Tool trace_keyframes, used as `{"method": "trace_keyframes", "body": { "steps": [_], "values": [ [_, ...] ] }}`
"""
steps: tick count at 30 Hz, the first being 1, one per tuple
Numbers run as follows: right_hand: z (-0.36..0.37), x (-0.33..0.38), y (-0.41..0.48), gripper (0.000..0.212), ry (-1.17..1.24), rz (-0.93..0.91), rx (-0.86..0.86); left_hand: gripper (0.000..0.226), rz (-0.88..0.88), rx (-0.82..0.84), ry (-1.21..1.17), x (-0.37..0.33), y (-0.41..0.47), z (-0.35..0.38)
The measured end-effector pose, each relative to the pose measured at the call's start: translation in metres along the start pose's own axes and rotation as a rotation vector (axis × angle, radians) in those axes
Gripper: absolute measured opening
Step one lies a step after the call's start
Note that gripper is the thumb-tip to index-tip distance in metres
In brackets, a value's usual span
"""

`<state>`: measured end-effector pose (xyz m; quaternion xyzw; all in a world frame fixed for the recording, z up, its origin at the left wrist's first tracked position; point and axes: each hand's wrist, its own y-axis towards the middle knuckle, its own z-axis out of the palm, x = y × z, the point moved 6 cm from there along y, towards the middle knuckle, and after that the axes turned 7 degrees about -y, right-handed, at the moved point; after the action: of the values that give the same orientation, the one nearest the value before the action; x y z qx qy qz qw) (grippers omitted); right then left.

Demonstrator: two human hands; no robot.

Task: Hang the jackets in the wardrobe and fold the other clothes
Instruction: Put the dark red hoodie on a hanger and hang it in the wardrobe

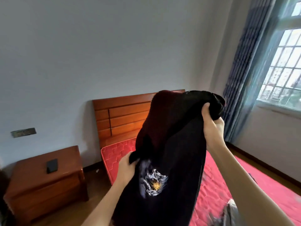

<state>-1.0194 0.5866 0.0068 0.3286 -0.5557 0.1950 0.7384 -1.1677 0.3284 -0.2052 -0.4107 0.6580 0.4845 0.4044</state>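
Pale blue-grey walls close off a bedroom, with a window [286, 62] and a blue curtain [241, 70] on the right. A bed [218, 185] with a bare red quilted mattress stands against the far wall, under a wooden headboard [122, 115].

A dark garment [175, 144] is held up in the air in front of the camera, above the head end of the bed and clear of the mattress. It hangs in a long drape with a pale printed design [154, 181], centred on a yellow sun shape, on its lower half.

The right hand [211, 126] is raised high and grips a bunched fold at the top of the garment, fingers and thumb curled tightly round the cloth. The left hand [127, 163] is lower, at the garment's left edge just above the print, and its fingers are curled round a small gathered fold there. Both forearms are bare.

Near the bed's lower right edge lies a blurred grey piece of clothing [229, 212], partly hidden behind the right forearm. Left of the bed stands a wooden nightstand [48, 185] with a flat dark object [52, 165] on its top.
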Motion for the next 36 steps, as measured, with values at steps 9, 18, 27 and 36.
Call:
{"method": "trace_keyframes", "body": {
  "steps": [9, 18, 27, 36],
  "values": [
    [-0.099, -0.069, 0.045, 0.063, -0.526, 0.031, -0.023, 0.043, 0.334, 0.227, 0.023, -0.204, 0.024, -0.006],
    [0.041, -0.016, -0.01, 0.108, -0.559, -0.49, 0.781, 0.021, 0.542, 0.384, 0.115, -0.291, 0.005, 0.059],
    [0.096, -0.037, -0.046, 0.055, -0.493, -0.417, 1.108, 0.046, 0.575, 0.231, 0.492, -0.274, -0.018, -0.02],
    [0.171, -0.044, -0.098, 0.066, -0.264, -0.474, 1.396, 0.048, 0.601, -0.204, 0.81, -0.294, -0.088, -0.152]
  ]
}}
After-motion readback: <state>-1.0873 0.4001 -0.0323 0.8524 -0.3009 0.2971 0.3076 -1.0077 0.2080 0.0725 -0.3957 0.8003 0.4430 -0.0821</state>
